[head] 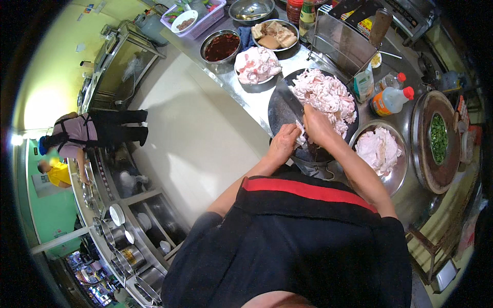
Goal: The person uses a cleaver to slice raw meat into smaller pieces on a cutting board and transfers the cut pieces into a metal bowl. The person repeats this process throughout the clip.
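My right hand (317, 125) grips a kitchen knife (294, 103), its dark blade slanting up and left over the round dark chopping board (279, 109). Just left of it, my left hand (285, 141) presses on a small piece of pale raw meat (300, 135) near the board's close edge. A large heap of sliced pale raw meat (325, 94) covers the board's far right part. Beyond the board on the left stands a bowl piled with pale raw meat (257, 65). A steel bowl (402, 169) with more pale meat is right of my right forearm. The knife's handle is mostly hidden.
At the back are a bowl of dark red sauce (222, 47), a plate of meat chunks (274, 35) and a purple basket (204, 23). Red-capped bottles (391, 101) stand right of the board, near a round wooden board (420, 154). Two people are at the far left.
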`<move>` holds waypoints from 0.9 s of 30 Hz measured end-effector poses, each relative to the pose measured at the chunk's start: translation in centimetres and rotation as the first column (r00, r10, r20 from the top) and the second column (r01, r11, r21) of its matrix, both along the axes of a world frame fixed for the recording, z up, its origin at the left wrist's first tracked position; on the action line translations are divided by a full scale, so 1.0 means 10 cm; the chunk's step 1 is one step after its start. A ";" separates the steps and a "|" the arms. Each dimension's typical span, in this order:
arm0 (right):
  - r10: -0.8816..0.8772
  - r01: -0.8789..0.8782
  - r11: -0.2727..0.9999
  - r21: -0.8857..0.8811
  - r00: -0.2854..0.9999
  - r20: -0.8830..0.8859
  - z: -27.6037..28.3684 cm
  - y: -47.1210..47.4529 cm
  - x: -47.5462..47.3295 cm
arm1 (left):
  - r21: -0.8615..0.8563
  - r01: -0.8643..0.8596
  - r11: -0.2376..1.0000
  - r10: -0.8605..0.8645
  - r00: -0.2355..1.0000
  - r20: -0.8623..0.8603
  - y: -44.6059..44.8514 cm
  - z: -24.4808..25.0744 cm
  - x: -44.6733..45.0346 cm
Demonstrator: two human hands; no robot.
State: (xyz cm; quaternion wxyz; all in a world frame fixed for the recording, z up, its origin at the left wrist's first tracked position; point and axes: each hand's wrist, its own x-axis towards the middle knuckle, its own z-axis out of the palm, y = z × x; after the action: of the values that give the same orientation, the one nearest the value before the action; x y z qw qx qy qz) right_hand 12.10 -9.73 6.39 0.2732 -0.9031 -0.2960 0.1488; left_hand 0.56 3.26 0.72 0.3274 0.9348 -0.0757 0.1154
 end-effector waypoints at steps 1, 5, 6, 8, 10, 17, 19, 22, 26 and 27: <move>0.067 -0.068 0.998 -0.016 0.998 -0.017 0.00 -0.09 -0.11 | -0.010 -0.007 1.000 0.007 1.000 -0.015 0.00 0.00 -0.01; 0.108 -0.099 0.981 -0.165 0.993 0.042 -0.02 -0.30 -0.59 | 0.021 -0.015 1.000 0.018 0.989 -0.146 -0.02 0.00 0.01; 0.084 -0.079 0.981 -0.178 0.996 0.021 -0.04 -0.27 -0.63 | -0.009 -0.013 1.000 0.013 0.998 -0.061 -0.03 0.00 0.01; 0.039 -0.039 0.983 -0.177 0.999 -0.002 -0.06 -0.16 -0.65 | 0.007 -0.020 1.000 0.020 0.996 -0.089 -0.04 0.01 0.03; 0.032 -0.023 0.991 -0.134 0.997 0.068 -0.08 0.02 -0.45 | 0.001 -0.018 1.000 0.018 0.993 -0.114 -0.05 0.02 0.04; 0.024 -0.025 0.999 -0.039 1.000 -0.015 0.02 -0.01 0.07 | -0.026 0.002 1.000 -0.001 1.000 0.030 -0.02 0.04 -0.02; 0.110 -0.103 0.992 -0.068 0.988 0.106 0.06 -0.22 -0.18 | -0.021 -0.003 1.000 0.004 0.999 0.044 -0.03 0.02 -0.02; 0.114 -0.103 0.978 -0.182 0.992 0.052 0.05 -0.36 -0.55 | -0.012 -0.021 1.000 0.020 1.000 -0.006 -0.04 -0.01 0.02; 0.055 -0.050 0.987 -0.153 0.998 0.028 -0.09 -0.12 -0.53 | 0.046 -0.012 0.999 0.019 0.987 -0.157 -0.05 -0.01 0.04; 0.043 -0.037 0.991 -0.125 0.998 0.040 -0.12 -0.03 -0.41 | 0.035 -0.008 0.999 0.012 0.993 -0.113 -0.05 0.00 0.03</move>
State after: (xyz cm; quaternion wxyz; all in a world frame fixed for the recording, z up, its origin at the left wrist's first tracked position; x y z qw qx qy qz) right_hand 8.05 -10.04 5.20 0.2070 -0.9152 -0.3100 0.1533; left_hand 0.83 2.81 0.69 0.3145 0.9457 -0.0541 0.0625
